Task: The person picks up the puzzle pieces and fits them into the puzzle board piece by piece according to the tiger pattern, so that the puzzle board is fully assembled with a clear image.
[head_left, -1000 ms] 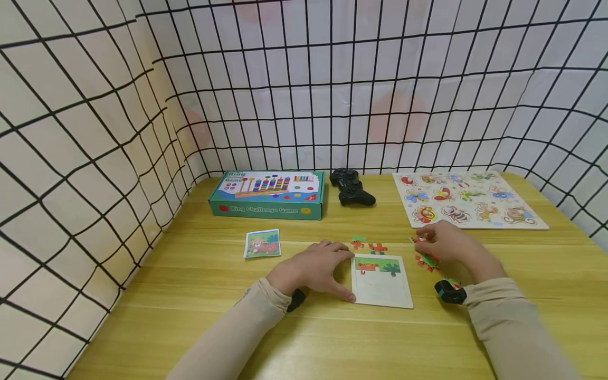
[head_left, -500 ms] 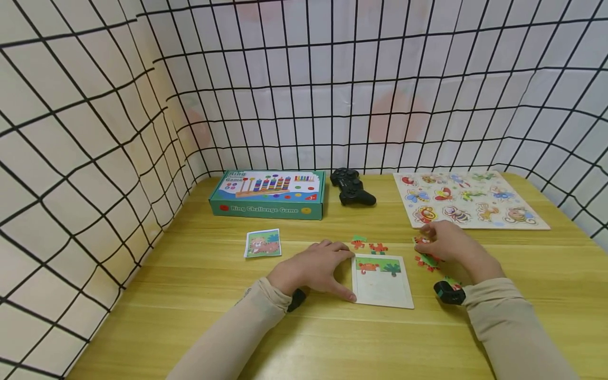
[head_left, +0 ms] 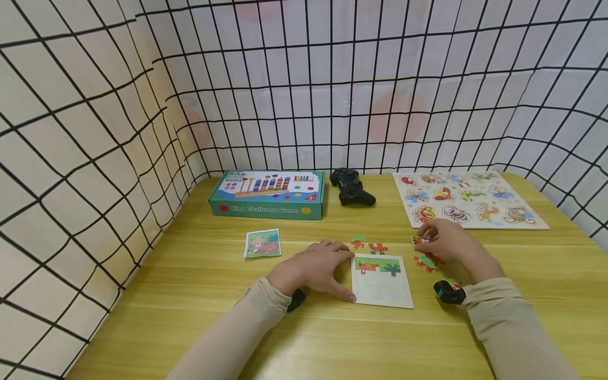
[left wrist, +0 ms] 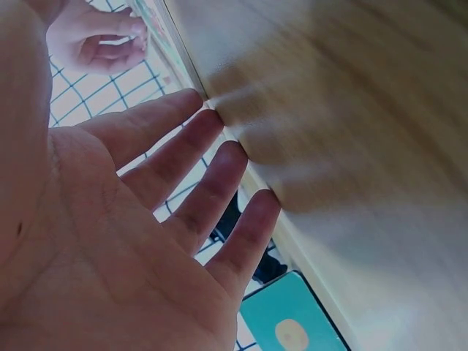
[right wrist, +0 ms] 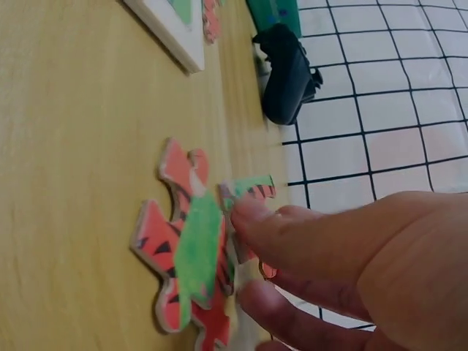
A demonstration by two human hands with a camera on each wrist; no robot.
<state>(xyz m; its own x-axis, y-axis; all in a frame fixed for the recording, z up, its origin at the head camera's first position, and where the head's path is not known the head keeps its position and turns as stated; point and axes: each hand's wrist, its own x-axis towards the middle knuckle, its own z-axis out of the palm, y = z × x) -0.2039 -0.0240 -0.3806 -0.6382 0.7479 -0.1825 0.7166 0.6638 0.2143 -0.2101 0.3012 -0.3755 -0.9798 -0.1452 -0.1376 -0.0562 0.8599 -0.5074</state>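
My left hand (head_left: 311, 268) rests at the left edge of a white puzzle tray (head_left: 382, 290), thumb near the lower corner and index finger near the upper one. In the left wrist view its fingers (left wrist: 205, 194) are spread and fairly straight, fingertips down at the tabletop. A strip of joined jigsaw picture (head_left: 378, 265) fills the tray's top. My right hand (head_left: 453, 245) pinches an orange-and-green jigsaw piece (right wrist: 256, 186) between thumb and fingers, which partly hide it. Right beside it lies a small overlapping pile of jigsaw pieces (right wrist: 197, 248), orange with dark stripes and green.
Two loose pieces (head_left: 378, 248) lie just above the tray; another (head_left: 453, 283) sits by the right wrist. A picture card (head_left: 263, 244) lies to the left. Further back are a ring game box (head_left: 267, 195), a black game controller (head_left: 352, 187) and an insect puzzle board (head_left: 467, 200). Black netting (head_left: 313, 105) surrounds the table.
The right hand has shifted only slightly at the pile, and the pieces under it show a little more. The left hand and the tray stay in place.
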